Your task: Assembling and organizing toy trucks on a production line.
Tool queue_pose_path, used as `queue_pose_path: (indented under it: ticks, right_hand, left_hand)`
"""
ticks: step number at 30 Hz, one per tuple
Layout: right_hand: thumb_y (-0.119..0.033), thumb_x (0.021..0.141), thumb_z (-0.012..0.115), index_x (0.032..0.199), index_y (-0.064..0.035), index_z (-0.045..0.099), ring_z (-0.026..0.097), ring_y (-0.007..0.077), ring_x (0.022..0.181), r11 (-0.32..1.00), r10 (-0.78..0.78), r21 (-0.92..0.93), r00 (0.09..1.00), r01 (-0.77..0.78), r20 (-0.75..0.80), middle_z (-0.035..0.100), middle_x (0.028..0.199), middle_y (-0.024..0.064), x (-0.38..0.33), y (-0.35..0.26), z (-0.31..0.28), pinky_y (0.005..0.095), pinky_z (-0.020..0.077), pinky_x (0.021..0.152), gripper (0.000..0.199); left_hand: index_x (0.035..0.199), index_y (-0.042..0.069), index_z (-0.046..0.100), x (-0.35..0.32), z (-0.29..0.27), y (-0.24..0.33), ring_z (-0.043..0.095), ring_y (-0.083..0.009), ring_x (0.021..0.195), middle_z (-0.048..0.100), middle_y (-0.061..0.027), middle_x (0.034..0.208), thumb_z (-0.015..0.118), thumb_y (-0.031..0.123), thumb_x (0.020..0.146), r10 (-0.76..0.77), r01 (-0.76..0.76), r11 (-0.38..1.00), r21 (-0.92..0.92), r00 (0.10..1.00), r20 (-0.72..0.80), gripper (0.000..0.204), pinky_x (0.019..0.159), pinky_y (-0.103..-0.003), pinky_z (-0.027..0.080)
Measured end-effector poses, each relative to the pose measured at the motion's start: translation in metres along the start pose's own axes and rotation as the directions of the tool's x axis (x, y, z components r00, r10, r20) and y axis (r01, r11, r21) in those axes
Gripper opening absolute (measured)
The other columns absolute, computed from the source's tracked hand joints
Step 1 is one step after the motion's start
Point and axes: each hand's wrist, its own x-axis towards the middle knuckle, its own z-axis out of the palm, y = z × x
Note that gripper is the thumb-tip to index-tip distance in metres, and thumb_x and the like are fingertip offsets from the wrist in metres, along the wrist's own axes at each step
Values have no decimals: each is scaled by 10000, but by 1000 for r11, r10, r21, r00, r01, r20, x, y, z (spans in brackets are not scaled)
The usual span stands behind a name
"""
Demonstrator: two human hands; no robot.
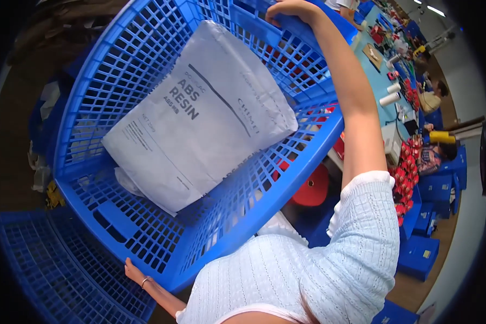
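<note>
A large blue plastic basket [237,227] with slotted walls is held tilted in front of my body. Inside lies a white sack [200,129] with dark printing, slightly crumpled, resting across the bottom and against one wall. My right hand [292,9] reaches up to the far end of the basket, its fingers curled over the rim. At the near left corner, below a handle slot, my left hand [135,272] grips the basket from outside; some of its fingers are hidden behind the wall.
Another blue slotted basket [65,259] stands low on the left. A red round stool seat [311,184] is beyond the held basket's right side. A long worktable [370,75] carries many items, with people seated along it. Blue bins [418,256] stand at the right.
</note>
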Motion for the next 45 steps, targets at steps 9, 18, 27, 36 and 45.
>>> queue_pose_path:
  ticks: [9, 18, 27, 36, 45]
  right_hand:
    - [-138, 636, 671, 937, -11, 608, 564, 142, 744, 994, -80, -68, 996, 83, 46, 607, 827, 61, 6, 4, -8, 254, 450, 678, 333]
    - [-128, 645, 647, 953, -16, 608, 582, 152, 788, 987, -158, -30, 987, 159, 21, 618, 826, 86, 1, -2, 1, 271, 465, 700, 330]
    - [-223, 601, 621, 1058, -25, 580, 616, 300, 879, 868, -151, -489, 983, 83, -101, 630, 955, 180, 1, -26, 8, 362, 481, 783, 499]
    - [-246, 708, 619, 1174, -106, 499, 547, 310, 1023, 634, -93, -676, 830, -376, -549, 577, 1110, 142, -17, -100, 77, 421, 439, 827, 501]
    - [-129, 703, 649, 1259, -93, 350, 514, 272, 1024, 312, 196, -773, 834, -552, -517, 537, 1050, 112, -76, 6, 237, 389, 441, 789, 633]
  left_hand:
    - [917, -79, 598, -15, 5, 10, 574, -191, 707, 615, -118, 857, 534, 239, 833, 47, -46, 998, -44, 999, 16, 335, 625, -327, 470]
    - [867, -61, 601, -30, 5, 15, 534, -156, 637, 590, -81, 770, 543, 237, 828, 55, -55, 997, -51, 998, 6, 306, 566, -299, 434]
    - [772, -7, 584, -13, -31, 11, 458, -71, 562, 533, 3, 661, 582, 138, 798, 84, -69, 994, -88, 980, 181, 147, 491, -244, 363]
    - [980, -45, 558, 52, -58, 8, 541, -163, 767, 585, -85, 848, 602, 118, 780, 53, -99, 990, 104, 925, 376, 262, 702, -307, 432]
    - [1309, -54, 280, 45, 24, 163, 291, -326, 1258, 315, -213, 1340, 643, 155, 737, 718, -799, 598, 62, 569, 400, 709, 1053, -396, 212]
